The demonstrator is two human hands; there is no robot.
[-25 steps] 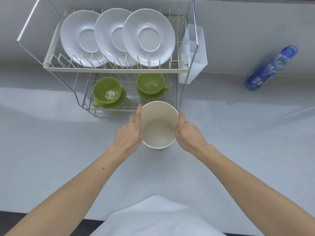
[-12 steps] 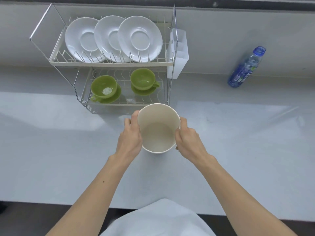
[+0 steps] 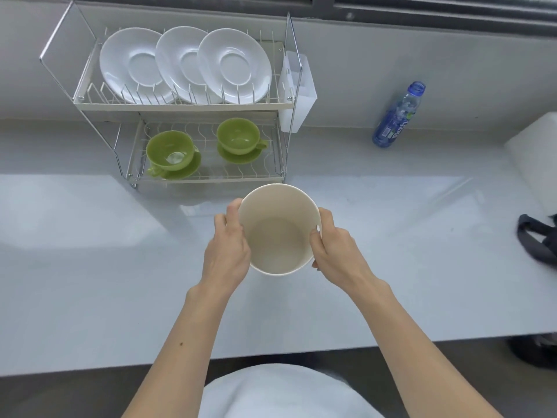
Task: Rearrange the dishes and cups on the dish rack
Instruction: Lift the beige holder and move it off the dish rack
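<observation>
A cream bowl (image 3: 278, 239) is held over the white counter, in front of the two-tier wire dish rack (image 3: 184, 105). My left hand (image 3: 227, 250) grips its left wall and my right hand (image 3: 336, 251) grips its right wall. Three white plates (image 3: 232, 64) stand upright in the top tier. On the bottom tier sit two green cups on green saucers, one at the left (image 3: 170, 152) and one at the right (image 3: 238, 138).
A white plastic cutlery holder (image 3: 298, 92) hangs on the rack's right side. A blue bottle (image 3: 398, 116) stands by the back wall at the right. A dark strap or bag (image 3: 536, 239) lies at the far right edge, beside a white block (image 3: 536, 152).
Both hands have drawn the bowl back from the rack's lower tier toward me, and the view has widened to show more of the counter on the right.
</observation>
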